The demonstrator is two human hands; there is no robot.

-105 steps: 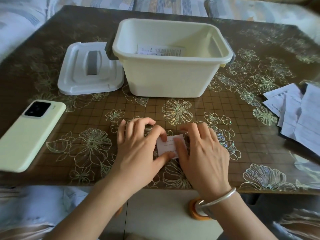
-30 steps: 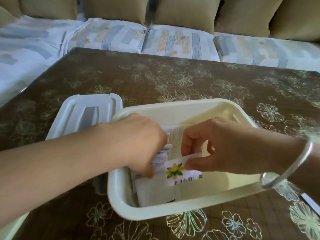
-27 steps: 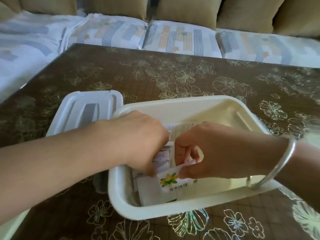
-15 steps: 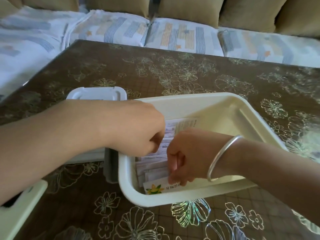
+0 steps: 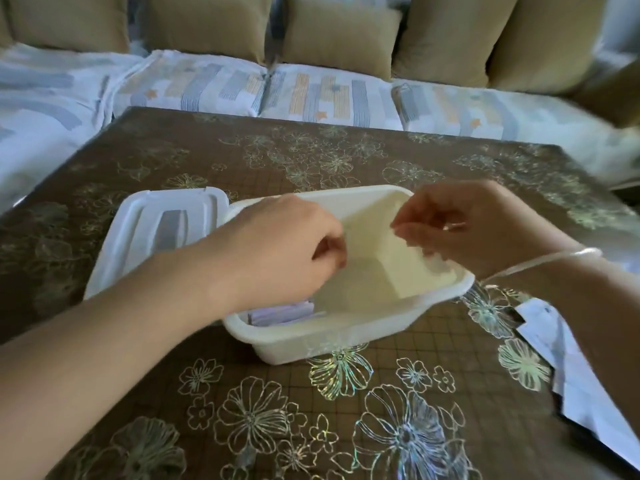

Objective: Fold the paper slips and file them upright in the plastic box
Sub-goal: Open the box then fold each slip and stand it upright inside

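Head view: the right hand (image 5: 460, 230) has come up out of the plastic box (image 5: 346, 329) since a moment ago. The flower-printed slip it was pushing down is no longer in its fingers, so I judge that slip filed. Folded slips (image 5: 282, 311) stand at the box's left end, mostly hidden under the left hand (image 5: 277, 251).

Right hand hovers over the box's right rim, fingertips loosely drawn together and pinching nothing I can see. Left hand is knuckles up with fingers curled; whether they touch the slips, I cannot tell.

Loose slips (image 5: 568, 358) wait on the table (image 5: 242, 410), to the right.
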